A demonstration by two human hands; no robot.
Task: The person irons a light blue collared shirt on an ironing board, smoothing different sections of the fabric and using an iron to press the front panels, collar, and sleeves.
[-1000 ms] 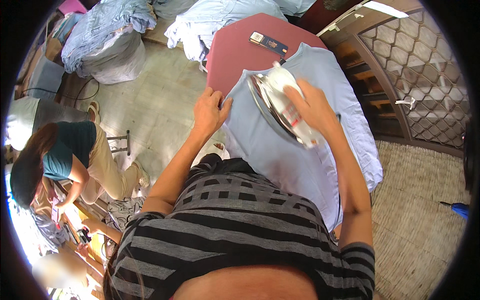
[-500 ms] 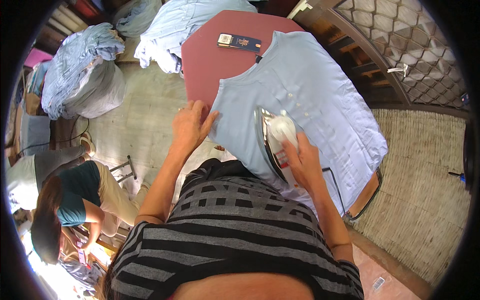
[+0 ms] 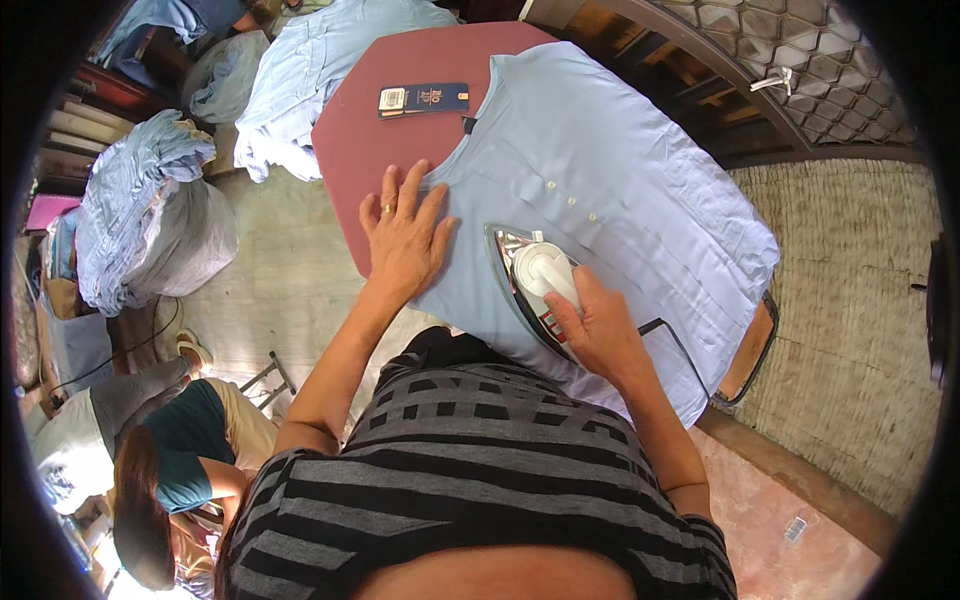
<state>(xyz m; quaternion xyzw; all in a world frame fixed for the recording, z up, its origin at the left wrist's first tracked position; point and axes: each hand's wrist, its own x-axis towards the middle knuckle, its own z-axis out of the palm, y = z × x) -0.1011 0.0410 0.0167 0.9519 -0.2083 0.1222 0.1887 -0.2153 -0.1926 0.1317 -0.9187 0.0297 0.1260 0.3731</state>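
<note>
A pale blue shirt (image 3: pixel 640 200) with a few small buttons is spread over the maroon ironing board (image 3: pixel 350 130). My right hand (image 3: pixel 600 325) is closed around the handle of a white clothes iron (image 3: pixel 540 275), whose metal soleplate rests on the shirt near my body. The iron's tip points up and to the left. My left hand (image 3: pixel 408 230) lies flat with spread fingers at the shirt's left edge, partly on the cloth and partly on the board; a ring shows on one finger. A dark cardboard tag (image 3: pixel 424 99) lies on the board beyond the neckline.
The iron's black cord (image 3: pixel 680 350) runs off to the right. Pale blue garments (image 3: pixel 320 70) are heaped behind the board. More clothes (image 3: pixel 150 200) are piled at the left. A person in a green top (image 3: pixel 185 440) bends at the lower left. A lattice door (image 3: pixel 760 60) stands at the far right.
My left hand has moved onto the shirt's edge and flattened, fingers spreading. The iron has shifted slightly, still in my right hand. The whole view has turned a little.
</note>
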